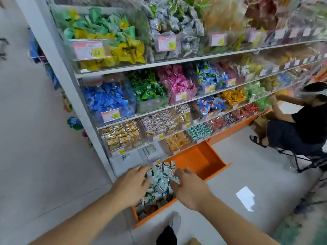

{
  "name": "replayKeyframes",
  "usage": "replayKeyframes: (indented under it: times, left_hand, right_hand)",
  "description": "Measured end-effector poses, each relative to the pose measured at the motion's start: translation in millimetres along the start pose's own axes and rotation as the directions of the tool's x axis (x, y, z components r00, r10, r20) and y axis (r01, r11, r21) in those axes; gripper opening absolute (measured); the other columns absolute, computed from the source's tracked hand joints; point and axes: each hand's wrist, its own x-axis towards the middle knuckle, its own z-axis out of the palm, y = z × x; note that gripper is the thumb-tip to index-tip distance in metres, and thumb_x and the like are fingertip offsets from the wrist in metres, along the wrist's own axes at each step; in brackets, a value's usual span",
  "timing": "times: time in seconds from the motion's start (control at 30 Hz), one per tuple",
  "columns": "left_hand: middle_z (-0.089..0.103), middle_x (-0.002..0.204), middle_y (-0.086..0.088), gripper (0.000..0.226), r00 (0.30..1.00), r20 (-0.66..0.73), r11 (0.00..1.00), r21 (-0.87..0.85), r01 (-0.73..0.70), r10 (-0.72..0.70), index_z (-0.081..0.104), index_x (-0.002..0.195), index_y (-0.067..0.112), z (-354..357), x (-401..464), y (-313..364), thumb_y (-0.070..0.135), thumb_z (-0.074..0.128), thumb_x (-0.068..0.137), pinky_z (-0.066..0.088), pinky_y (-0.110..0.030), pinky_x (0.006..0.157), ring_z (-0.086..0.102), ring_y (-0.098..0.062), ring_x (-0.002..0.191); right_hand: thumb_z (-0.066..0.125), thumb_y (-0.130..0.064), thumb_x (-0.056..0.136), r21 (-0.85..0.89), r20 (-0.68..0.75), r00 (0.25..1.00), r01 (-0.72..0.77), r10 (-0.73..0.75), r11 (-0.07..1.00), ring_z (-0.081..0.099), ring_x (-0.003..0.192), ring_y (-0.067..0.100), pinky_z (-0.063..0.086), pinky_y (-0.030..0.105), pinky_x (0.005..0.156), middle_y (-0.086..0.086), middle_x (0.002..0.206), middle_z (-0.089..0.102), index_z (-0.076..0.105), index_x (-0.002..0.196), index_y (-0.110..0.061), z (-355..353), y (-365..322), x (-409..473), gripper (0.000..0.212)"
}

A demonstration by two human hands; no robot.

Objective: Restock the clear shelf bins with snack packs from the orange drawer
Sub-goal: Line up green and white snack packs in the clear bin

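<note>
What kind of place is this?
Most likely a snack or candy shop: clear bins of wrapped sweets fill the shelves, price tags hang on them, and an orange drawer holds spare packs.

Both forearms are bare all the way up, no sleeves, watch or rings showing on the left hand or right hand. Down below there's a grey sneaker and what looks like a dark trouser leg.

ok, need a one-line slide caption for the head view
Both hands scoop pale teal snack packs from the open orange drawer beneath clear shelf bins.
</note>
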Motion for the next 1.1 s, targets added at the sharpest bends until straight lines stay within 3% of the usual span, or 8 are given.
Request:
replayKeyframes:
  times: [0.13,0.3,0.47,0.6,0.73,0.9,1.1]
  left_hand:
    - [0.049,0.149,0.011,0.048,0.989,-0.037,0.989,-0.045,0.139,-0.140,0.035,0.156,0.034,9.4,36.3,-8.8,0.040,0.043,0.109,0.053,-0.036,0.099,0.057,-0.010,0.123]
    - [0.056,0.143,0.006,0.045,0.943,-0.115,0.947,-0.121,0.298,-0.312,0.042,0.152,0.032,26.8,58.7,-13.0,0.041,0.045,0.108,0.052,-0.029,0.091,0.061,-0.012,0.117]
    - [0.058,0.125,0.009,0.039,0.911,-0.159,0.914,-0.216,0.343,-0.380,0.041,0.146,0.034,44.9,70.4,-23.6,0.041,0.045,0.108,0.047,-0.027,0.070,0.057,-0.006,0.089]
    - [0.060,0.130,0.007,0.037,0.919,-0.122,0.910,-0.234,0.341,-0.376,0.048,0.140,0.028,71.8,92.7,-46.1,0.043,0.044,0.107,0.057,-0.036,0.081,0.063,-0.011,0.102]
    - [0.053,0.147,0.005,0.047,0.926,-0.097,0.908,-0.259,0.331,-0.365,0.044,0.150,0.027,108.8,110.0,-61.3,0.046,0.042,0.107,0.057,-0.040,0.092,0.062,-0.016,0.118]
    - [0.052,0.150,0.000,0.050,0.907,-0.062,0.879,-0.281,0.385,-0.418,0.042,0.151,0.027,172.1,132.2,-96.4,0.049,0.042,0.107,0.055,-0.041,0.092,0.061,-0.021,0.122]
    - [0.050,0.150,0.003,0.061,0.879,0.024,0.848,-0.251,0.467,-0.477,0.033,0.159,0.030,291.1,185.1,-160.4,0.056,0.043,0.104,0.053,-0.040,0.094,0.058,-0.020,0.122]
  right_hand:
    - [0.042,-0.048,0.107,-0.069,0.114,0.983,0.151,-0.143,0.986,0.060,0.110,0.030,0.050,0.040,0.084,0.008,0.122,0.059,0.048,0.136,-0.018,-15.4,12.5,79.8,0.043]
    - [0.041,-0.050,0.107,-0.139,0.266,0.939,0.260,-0.217,0.956,0.059,0.118,0.029,0.051,0.040,0.092,0.007,0.129,0.058,0.044,0.140,-0.021,-23.2,21.9,140.9,0.044]
    - [0.043,-0.051,0.105,-0.144,0.341,0.913,0.284,-0.222,0.948,0.057,0.128,0.026,0.053,0.042,0.100,0.004,0.141,0.057,0.038,0.151,-0.026,-17.2,25.2,179.1,0.052]
    - [0.043,-0.050,0.105,-0.155,0.349,0.910,0.289,-0.222,0.945,0.059,0.115,0.024,0.052,0.041,0.089,0.002,0.130,0.058,0.041,0.144,-0.029,-0.6,36.5,194.2,0.045]
    - [0.041,-0.051,0.105,-0.180,0.373,0.905,0.286,-0.204,0.941,0.058,0.120,0.025,0.053,0.047,0.097,0.002,0.134,0.059,0.041,0.145,-0.027,31.1,54.7,217.5,0.046]
    - [0.044,-0.045,0.107,-0.161,0.430,0.871,0.335,-0.239,0.928,0.063,0.106,0.024,0.053,0.038,0.085,0.005,0.126,0.060,0.034,0.149,-0.026,95.3,86.5,268.2,0.047]
    - [0.049,-0.045,0.105,-0.108,0.502,0.831,0.335,-0.239,0.936,0.058,0.125,0.027,0.051,0.044,0.100,0.005,0.141,0.058,0.028,0.151,-0.031,228.1,161.3,361.9,0.052]
